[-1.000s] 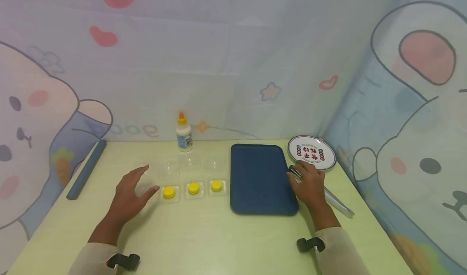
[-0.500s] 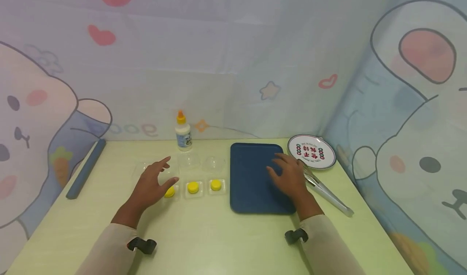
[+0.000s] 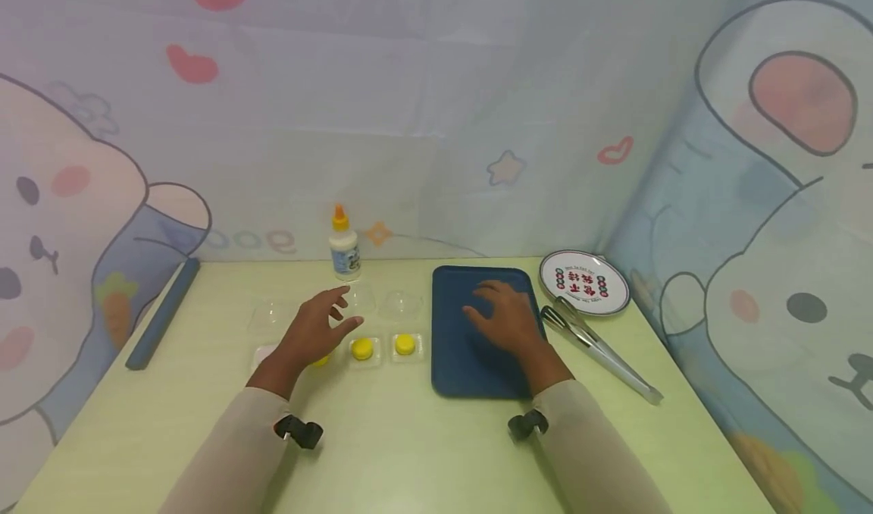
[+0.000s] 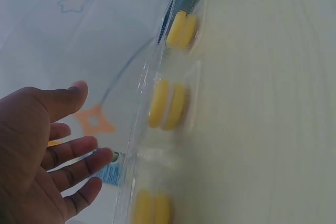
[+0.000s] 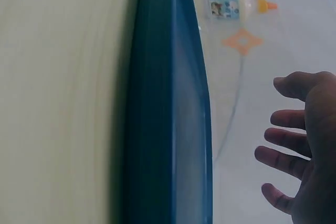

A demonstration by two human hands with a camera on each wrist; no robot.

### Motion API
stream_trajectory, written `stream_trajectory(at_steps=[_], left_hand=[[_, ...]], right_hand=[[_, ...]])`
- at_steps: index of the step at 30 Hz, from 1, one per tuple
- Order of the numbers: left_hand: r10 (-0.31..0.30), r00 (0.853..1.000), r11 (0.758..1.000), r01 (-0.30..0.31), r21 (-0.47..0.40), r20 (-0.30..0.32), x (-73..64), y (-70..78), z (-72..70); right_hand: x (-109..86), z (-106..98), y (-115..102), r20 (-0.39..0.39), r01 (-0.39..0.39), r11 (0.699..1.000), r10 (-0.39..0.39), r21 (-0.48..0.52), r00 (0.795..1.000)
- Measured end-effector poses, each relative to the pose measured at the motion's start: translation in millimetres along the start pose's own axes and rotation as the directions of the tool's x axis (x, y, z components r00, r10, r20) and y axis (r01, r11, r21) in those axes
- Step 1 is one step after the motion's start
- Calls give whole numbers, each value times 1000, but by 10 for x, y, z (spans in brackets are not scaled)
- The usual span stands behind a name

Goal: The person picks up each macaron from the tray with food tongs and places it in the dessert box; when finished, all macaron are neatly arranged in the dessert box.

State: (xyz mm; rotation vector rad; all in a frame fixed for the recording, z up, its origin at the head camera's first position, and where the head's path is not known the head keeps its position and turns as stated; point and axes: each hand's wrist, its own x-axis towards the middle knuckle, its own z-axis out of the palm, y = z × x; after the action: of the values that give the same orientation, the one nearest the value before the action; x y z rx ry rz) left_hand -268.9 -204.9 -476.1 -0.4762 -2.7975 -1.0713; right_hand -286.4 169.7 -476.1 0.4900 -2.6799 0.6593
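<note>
My left hand (image 3: 315, 336) hovers over a row of yellow macarons with its fingers spread and nothing in them. One macaron (image 3: 362, 349) sits in a clear plastic base just right of the hand, another (image 3: 405, 344) beyond it, and a third (image 3: 320, 360) is partly hidden beneath the hand. In the left wrist view, a macaron (image 4: 168, 105) shows two yellow shells with a pale filling. Behind the row lie clear domed lids (image 3: 398, 305). Over the dark blue tray (image 3: 453, 370) floats my right hand (image 3: 506, 317), fingers loosely extended, holding nothing.
Metal tongs (image 3: 603, 352) lie right of the tray, below a white oval plate (image 3: 584, 282) with red print. A white glue bottle (image 3: 345, 252) with an orange tip stands at the back. Along the left edge lies a blue-grey bar (image 3: 164, 313).
My right hand has moved left from beside the tongs to above the tray. My left hand has shifted right, across the first macaron. The objects stay in place.
</note>
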Motion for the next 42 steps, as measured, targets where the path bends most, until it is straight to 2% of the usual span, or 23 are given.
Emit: stream_trajectory(at_steps=[3,10,17,22,27,32,37,42], left_hand=[[-2,1000,1000,2,15,19,87,37,38],[-79,994,996,75,54,72,268,103,148],[-144,984,985,133,108,106,376,144,213],[-181,975,980,167,110,127,427,215,270],[-204,966,976,190,103,160,469,269,327],[-197,964,979,184,87,179,534,287,381],[-246,951,967,227,115,188,575,308,420],[-266,943,962,245,124,199,591,313,446]], right_hand=[[57,57,-83,56,-2,1000,0,23,998],[178,119,-239,165,-23,998,13,61,986],[348,226,-387,264,-63,988,23,144,964],[415,344,-452,289,-82,985,35,152,957],[449,435,-506,318,-83,990,42,117,947],[480,514,-527,316,-76,994,47,82,947],[507,599,-533,334,-98,992,68,74,940],[513,645,-553,356,-129,989,94,75,930]])
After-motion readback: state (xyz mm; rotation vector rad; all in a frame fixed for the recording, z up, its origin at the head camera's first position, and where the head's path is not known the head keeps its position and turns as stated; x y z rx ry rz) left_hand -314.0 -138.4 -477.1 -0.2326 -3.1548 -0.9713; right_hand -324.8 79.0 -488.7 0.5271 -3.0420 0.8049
